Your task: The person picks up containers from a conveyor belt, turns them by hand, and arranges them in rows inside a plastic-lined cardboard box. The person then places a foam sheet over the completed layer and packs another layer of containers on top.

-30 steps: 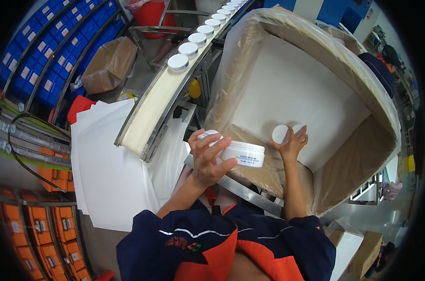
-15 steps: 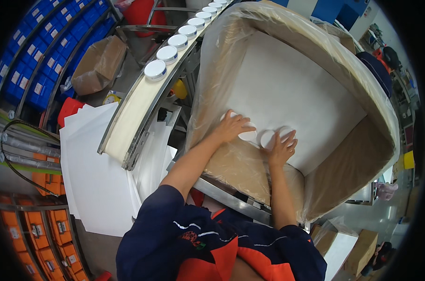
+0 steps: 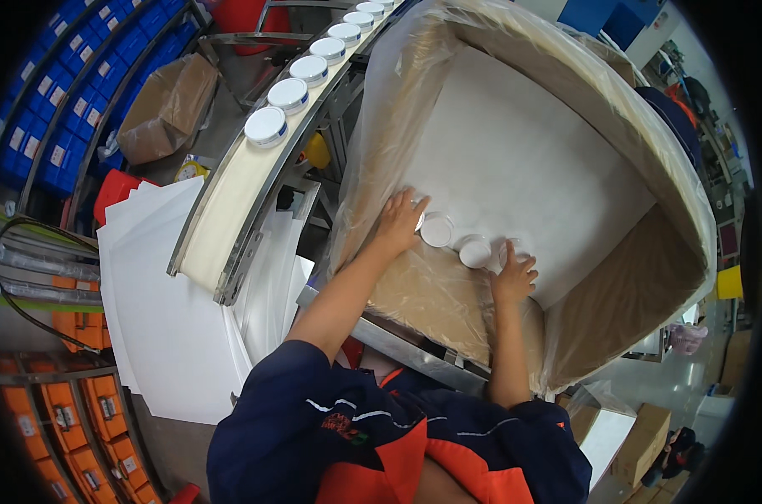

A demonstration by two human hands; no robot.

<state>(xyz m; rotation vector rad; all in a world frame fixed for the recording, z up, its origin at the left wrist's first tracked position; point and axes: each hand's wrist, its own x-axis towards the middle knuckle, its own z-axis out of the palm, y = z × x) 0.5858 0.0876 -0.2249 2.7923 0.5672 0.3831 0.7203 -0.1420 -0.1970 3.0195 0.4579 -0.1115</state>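
Inside a large carton lined with clear plastic (image 3: 448, 294), several shallow round white tubs stand in a row along the near wall, on a white sheet (image 3: 532, 160). My left hand (image 3: 400, 223) curls round the leftmost tub (image 3: 419, 215), mostly hidden by my fingers. Just right of it a second tub (image 3: 436, 229) stands free of my fingers. Another tub (image 3: 475, 250) sits between my two hands, touched by neither. My right hand (image 3: 513, 279) has its fingers about the rightmost tub (image 3: 513, 249), partly covering it.
Left of the carton a curved conveyor (image 3: 221, 210) carries a line of white tubs (image 3: 266, 126) with blue bands. White sheets (image 3: 167, 319) lie beside it. Blue bins (image 3: 62, 160) and orange bins (image 3: 66, 412) fill racks at far left. A person's dark cap (image 3: 668, 124) shows behind the carton.
My left hand has shifted left and one tub has come free of it. My right hand has moved slightly down, off the tub at its left. The conveyor's tubs sit a little further along.
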